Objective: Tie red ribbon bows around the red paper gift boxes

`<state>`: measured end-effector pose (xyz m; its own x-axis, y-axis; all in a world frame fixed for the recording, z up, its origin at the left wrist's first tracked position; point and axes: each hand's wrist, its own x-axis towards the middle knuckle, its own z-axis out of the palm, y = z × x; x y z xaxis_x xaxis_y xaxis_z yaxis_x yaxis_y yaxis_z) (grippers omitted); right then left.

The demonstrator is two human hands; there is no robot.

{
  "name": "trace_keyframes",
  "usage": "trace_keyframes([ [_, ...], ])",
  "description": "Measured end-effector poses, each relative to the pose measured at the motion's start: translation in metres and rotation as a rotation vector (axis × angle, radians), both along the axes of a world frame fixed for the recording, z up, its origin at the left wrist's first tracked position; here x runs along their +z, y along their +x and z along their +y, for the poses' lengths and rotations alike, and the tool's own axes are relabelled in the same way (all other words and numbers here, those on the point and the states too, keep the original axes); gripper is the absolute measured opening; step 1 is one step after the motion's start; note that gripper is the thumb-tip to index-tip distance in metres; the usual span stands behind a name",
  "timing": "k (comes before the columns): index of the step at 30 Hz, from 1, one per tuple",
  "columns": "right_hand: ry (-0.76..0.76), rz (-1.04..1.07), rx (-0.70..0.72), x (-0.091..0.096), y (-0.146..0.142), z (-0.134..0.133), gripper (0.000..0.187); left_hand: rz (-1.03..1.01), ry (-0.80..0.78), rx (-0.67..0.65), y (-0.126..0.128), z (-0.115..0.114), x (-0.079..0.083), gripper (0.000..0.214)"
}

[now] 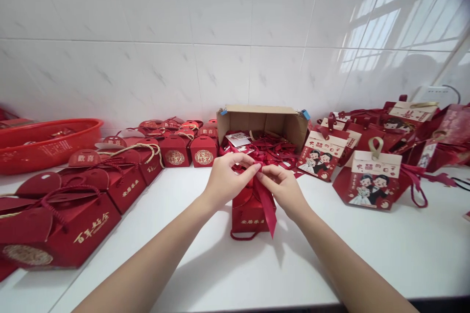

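Note:
A small red gift box with gold lettering stands upright on the white table in front of me. Over its top, my left hand and my right hand meet, thumbs and fingertips pinched together on a dark pink ribbon. One end of the ribbon hangs down the box's front right side. A dark red cord handle droops at the foot of the box. My fingers hide the box's upper flaps and the part of the ribbon between them.
Behind the box, a cardboard carton lies open toward me with red ribbons and cards inside. Larger red gift boxes line the left, near a red plastic basket. Couple-printed boxes stand right. A tiled wall closes the back.

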<state>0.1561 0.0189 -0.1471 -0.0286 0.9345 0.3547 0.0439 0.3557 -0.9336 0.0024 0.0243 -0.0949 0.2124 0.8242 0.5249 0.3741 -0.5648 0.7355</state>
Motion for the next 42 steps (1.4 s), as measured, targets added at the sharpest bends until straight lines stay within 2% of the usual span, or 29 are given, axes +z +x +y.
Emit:
trace_keyframes([
  [3, -0.019, 0.027, -0.038, 0.0, -0.006, -0.003, 0.028, -0.005, -0.08, 0.071, -0.012, 0.003, -0.009, 0.022],
  [5, -0.047, 0.075, -0.001, 0.001, -0.008, -0.006, 0.028, 0.022, -0.229, 0.115, -0.022, 0.006, -0.018, 0.029],
  [9, -0.114, 0.21, 0.115, 0.005, -0.01, -0.01, 0.029, 0.124, -0.626, 0.017, -0.036, 0.008, -0.031, 0.042],
  [12, -0.159, 0.219, 0.095, 0.007, -0.013, -0.011, 0.027, 0.171, -0.702, -0.018, -0.04, 0.007, -0.027, 0.044],
  [14, -0.162, 0.155, 0.017, 0.007, -0.015, -0.01, 0.021, 0.188, -0.622, 0.012, -0.041, 0.005, -0.018, 0.039],
  [15, -0.156, 0.111, -0.028, 0.007, -0.016, -0.01, 0.017, 0.22, -0.512, 0.032, -0.041, 0.002, -0.012, 0.035],
  [18, -0.122, -0.027, -0.129, 0.006, -0.018, -0.009, 0.01, 0.463, -0.002, 0.049, -0.039, -0.006, 0.01, 0.021],
  [20, -0.098, -0.102, -0.153, 0.005, -0.018, -0.008, 0.01, 0.648, 0.222, -0.024, -0.036, -0.011, 0.026, 0.012],
  [23, -0.035, -0.187, -0.097, 0.008, -0.015, -0.008, 0.014, 0.782, 0.337, -0.14, -0.028, -0.006, 0.044, 0.012],
  [26, 0.017, -0.246, 0.031, 0.012, -0.01, -0.011, 0.017, 0.817, 0.419, -0.183, -0.017, 0.012, 0.047, 0.013],
  [28, 0.005, -0.234, 0.077, 0.013, -0.008, -0.013, 0.016, 0.769, 0.43, -0.159, -0.011, 0.025, 0.039, 0.008],
  [29, -0.006, -0.209, 0.079, 0.013, -0.008, -0.013, 0.016, 0.702, 0.409, -0.101, -0.009, 0.029, 0.033, 0.004],
  [31, -0.024, -0.148, 0.07, 0.012, -0.01, -0.014, 0.019, 0.443, 0.296, 0.07, -0.009, 0.034, 0.018, 0.015],
  [32, -0.029, -0.121, 0.064, 0.011, -0.011, -0.013, 0.02, 0.283, 0.197, 0.114, -0.01, 0.033, 0.01, 0.018],
  [34, -0.04, -0.074, 0.056, 0.009, -0.012, -0.013, 0.021, 0.046, -0.031, 0.051, -0.014, 0.028, -0.003, 0.028],
  [36, -0.041, -0.047, 0.06, 0.008, -0.013, -0.012, 0.022, -0.012, -0.175, -0.084, -0.019, 0.022, -0.013, 0.033],
  [39, -0.006, -0.062, 0.041, 0.006, -0.013, -0.012, 0.023, -0.057, -0.276, -0.197, -0.023, 0.014, -0.026, 0.029],
  [42, 0.018, -0.086, -0.023, 0.004, -0.013, -0.013, 0.023, -0.24, -0.369, -0.249, -0.024, 0.013, -0.036, 0.026],
])
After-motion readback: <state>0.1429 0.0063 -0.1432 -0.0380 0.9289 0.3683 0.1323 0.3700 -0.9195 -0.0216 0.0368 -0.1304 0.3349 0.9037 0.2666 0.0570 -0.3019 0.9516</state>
